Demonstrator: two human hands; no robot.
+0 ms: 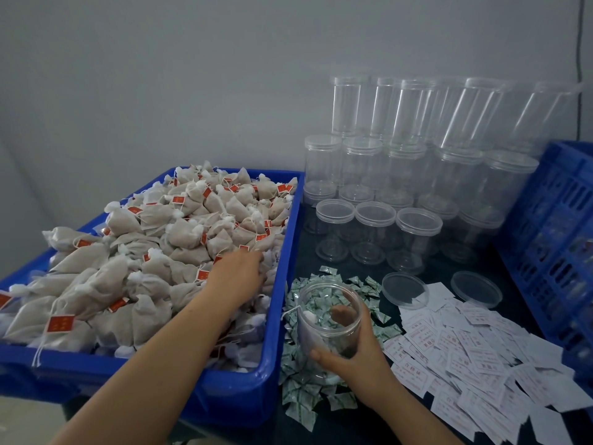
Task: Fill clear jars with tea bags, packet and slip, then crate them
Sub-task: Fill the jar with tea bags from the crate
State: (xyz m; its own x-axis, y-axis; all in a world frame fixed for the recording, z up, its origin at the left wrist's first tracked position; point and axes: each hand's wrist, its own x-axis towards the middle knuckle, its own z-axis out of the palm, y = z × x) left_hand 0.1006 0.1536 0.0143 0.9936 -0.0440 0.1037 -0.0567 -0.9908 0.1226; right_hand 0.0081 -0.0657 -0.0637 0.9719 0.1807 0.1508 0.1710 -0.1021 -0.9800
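The right hand [356,351] has its fingers [345,313] and thumb curled round an open clear jar [329,319], held over the green-and-white packets [305,396] on the counter [362,422]. A tea bag or two lies inside the jar. The left hand [239,273] reaches into the blue tub [231,399]; its fingers are buried among the tea bags [154,248], so their grip cannot be told. White slips [475,354] and two loose lids [405,290] lie to the right. Stacked empty jars [414,175] stand behind, beside a blue crate [555,239].
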